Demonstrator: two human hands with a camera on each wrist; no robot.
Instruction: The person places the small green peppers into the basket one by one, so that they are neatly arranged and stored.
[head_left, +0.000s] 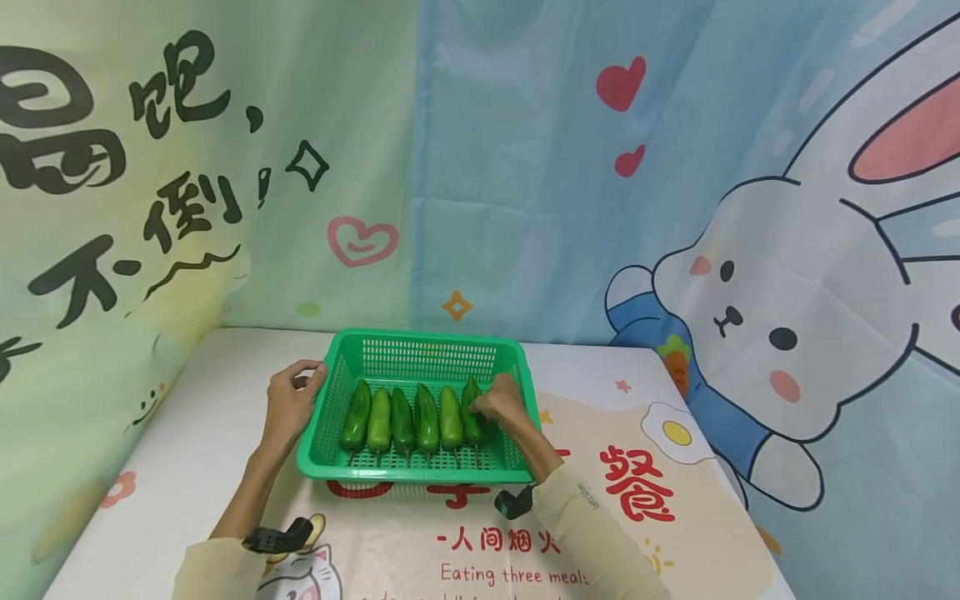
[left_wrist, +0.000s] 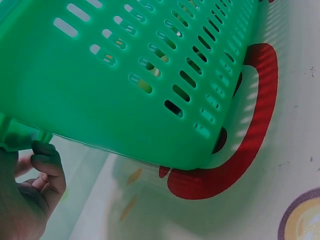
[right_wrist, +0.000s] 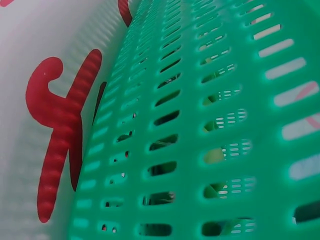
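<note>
Several green peppers (head_left: 426, 421) lie side by side in a row inside a green plastic basket (head_left: 420, 477), their stems toward the near side. My left hand (head_left: 292, 400) grips the basket's left rim; in the left wrist view its curled fingers (left_wrist: 49, 167) meet the rim's underside. Inside the basket at the right, my right hand (head_left: 506, 402) has its bent fingers on the rightmost pepper (head_left: 472, 429), covering part of it. In the right wrist view, only the slotted basket wall (right_wrist: 190, 120) shows, with bits of pepper behind the slots; the hand is hidden there.
The basket stands on a table covered with a printed cloth (head_left: 510, 575) bearing red lettering and cartoon drawings. Behind the table hangs a curtain (head_left: 510, 250) with a rabbit and hearts. Each wrist wears a black strap device (head_left: 279, 537).
</note>
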